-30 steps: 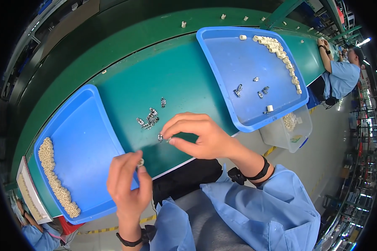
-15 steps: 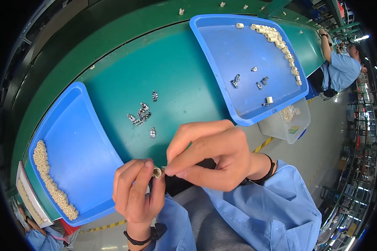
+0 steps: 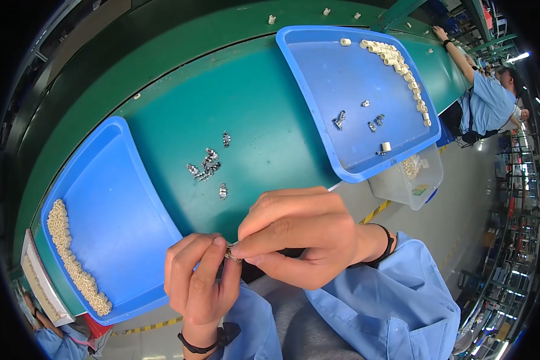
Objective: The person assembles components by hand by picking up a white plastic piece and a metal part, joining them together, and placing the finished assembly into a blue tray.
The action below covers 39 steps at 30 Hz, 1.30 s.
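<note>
The counter [image 3: 264,102] is teal green, the trays [image 3: 135,198] at nine and two o'clock bright blue, the clustered metal parts [image 3: 210,164] near nine silver. Tubes [image 3: 393,59] at two o'clock are cream, the sleeve [image 3: 396,294] at five pale blue; the floor tape [image 3: 153,326] at seven is striped yellow and black

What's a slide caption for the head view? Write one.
Left hand and right hand meet on a small part, with shiny metal pieces lying between two blue trays.
</note>
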Each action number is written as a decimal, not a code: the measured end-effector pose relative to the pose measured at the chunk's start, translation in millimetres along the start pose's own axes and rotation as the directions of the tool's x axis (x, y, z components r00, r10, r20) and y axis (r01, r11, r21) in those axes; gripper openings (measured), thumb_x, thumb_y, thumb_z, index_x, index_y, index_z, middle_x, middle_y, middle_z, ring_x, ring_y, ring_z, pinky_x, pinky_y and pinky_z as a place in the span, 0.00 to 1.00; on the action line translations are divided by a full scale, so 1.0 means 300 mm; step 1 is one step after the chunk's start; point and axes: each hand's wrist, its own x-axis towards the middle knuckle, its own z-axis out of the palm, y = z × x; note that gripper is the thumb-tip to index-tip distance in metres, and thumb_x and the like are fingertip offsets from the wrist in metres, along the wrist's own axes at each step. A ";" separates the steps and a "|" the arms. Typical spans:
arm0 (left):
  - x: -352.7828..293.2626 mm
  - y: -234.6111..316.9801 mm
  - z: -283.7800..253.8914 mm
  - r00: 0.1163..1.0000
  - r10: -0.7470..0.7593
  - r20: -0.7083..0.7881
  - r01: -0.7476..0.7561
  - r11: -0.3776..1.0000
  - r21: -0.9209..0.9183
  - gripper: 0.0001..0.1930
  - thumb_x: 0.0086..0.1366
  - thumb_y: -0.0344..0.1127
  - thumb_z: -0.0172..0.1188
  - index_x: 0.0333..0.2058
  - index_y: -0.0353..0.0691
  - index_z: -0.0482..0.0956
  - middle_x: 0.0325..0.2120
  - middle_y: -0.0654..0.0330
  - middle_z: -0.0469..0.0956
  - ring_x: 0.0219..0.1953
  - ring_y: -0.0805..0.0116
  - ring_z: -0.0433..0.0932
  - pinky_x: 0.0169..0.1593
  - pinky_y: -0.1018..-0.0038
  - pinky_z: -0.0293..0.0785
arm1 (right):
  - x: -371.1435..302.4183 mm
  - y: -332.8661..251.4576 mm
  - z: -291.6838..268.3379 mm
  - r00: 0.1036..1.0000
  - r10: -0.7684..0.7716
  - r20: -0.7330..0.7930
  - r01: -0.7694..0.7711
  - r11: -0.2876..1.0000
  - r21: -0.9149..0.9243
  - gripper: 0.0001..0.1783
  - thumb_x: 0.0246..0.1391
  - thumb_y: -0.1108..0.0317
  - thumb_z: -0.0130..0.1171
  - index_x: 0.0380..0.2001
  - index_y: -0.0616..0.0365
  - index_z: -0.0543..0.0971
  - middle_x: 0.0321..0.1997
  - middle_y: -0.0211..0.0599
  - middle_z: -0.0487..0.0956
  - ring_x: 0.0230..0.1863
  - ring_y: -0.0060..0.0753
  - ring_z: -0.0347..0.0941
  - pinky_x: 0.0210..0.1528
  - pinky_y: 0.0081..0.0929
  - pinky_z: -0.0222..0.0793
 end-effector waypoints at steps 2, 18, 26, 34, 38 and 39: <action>0.000 0.002 0.000 1.000 0.005 0.000 -0.005 1.000 0.006 0.23 0.47 0.16 0.73 0.45 0.33 0.84 0.36 0.53 0.82 0.34 0.56 0.82 0.34 0.68 0.79 | -0.005 -0.003 0.001 1.000 -0.021 0.000 0.021 0.998 -0.066 0.11 0.47 0.86 0.68 0.36 0.69 0.87 0.36 0.45 0.84 0.26 0.33 0.78 0.26 0.26 0.72; 0.005 0.012 0.002 0.999 0.011 0.044 -0.010 1.000 -0.029 0.21 0.48 0.17 0.74 0.43 0.33 0.83 0.36 0.53 0.81 0.34 0.55 0.81 0.33 0.67 0.79 | -0.019 -0.020 -0.004 0.995 -0.101 0.021 0.103 0.955 -0.280 0.12 0.43 0.84 0.68 0.35 0.67 0.87 0.35 0.40 0.83 0.24 0.35 0.77 0.23 0.27 0.69; 0.044 -0.047 0.022 0.976 -0.193 0.100 0.194 0.981 -0.008 0.17 0.52 0.18 0.73 0.42 0.31 0.82 0.38 0.51 0.83 0.36 0.55 0.82 0.41 0.67 0.80 | -0.045 0.043 -0.012 0.990 0.023 0.143 0.036 0.917 -0.396 0.21 0.50 0.76 0.68 0.51 0.61 0.84 0.43 0.39 0.80 0.36 0.40 0.77 0.40 0.36 0.72; 0.531 -0.418 0.182 0.909 -0.247 0.337 0.255 0.967 0.021 0.08 0.61 0.27 0.69 0.39 0.31 0.84 0.36 0.57 0.83 0.35 0.68 0.78 0.42 0.73 0.75 | -0.057 0.271 -0.042 0.990 0.128 0.056 -0.047 0.686 -0.726 0.22 0.56 0.69 0.65 0.55 0.57 0.82 0.54 0.43 0.77 0.56 0.43 0.73 0.59 0.44 0.67; 0.774 -0.647 0.419 0.861 -0.314 0.400 0.348 0.937 -0.013 0.09 0.61 0.29 0.69 0.39 0.31 0.85 0.30 0.60 0.83 0.32 0.71 0.77 0.41 0.73 0.75 | -0.062 0.314 -0.030 0.990 0.057 0.127 0.059 0.655 -0.753 0.18 0.53 0.68 0.65 0.49 0.56 0.83 0.53 0.42 0.77 0.56 0.43 0.72 0.61 0.45 0.66; 0.818 -0.678 0.488 0.867 -0.333 0.370 0.352 0.936 0.017 0.09 0.61 0.30 0.70 0.39 0.32 0.85 0.29 0.60 0.83 0.31 0.72 0.77 0.41 0.72 0.76 | -0.060 0.319 -0.029 0.988 0.043 0.146 0.082 0.656 -0.750 0.17 0.52 0.68 0.65 0.47 0.56 0.84 0.52 0.41 0.77 0.55 0.43 0.73 0.62 0.46 0.66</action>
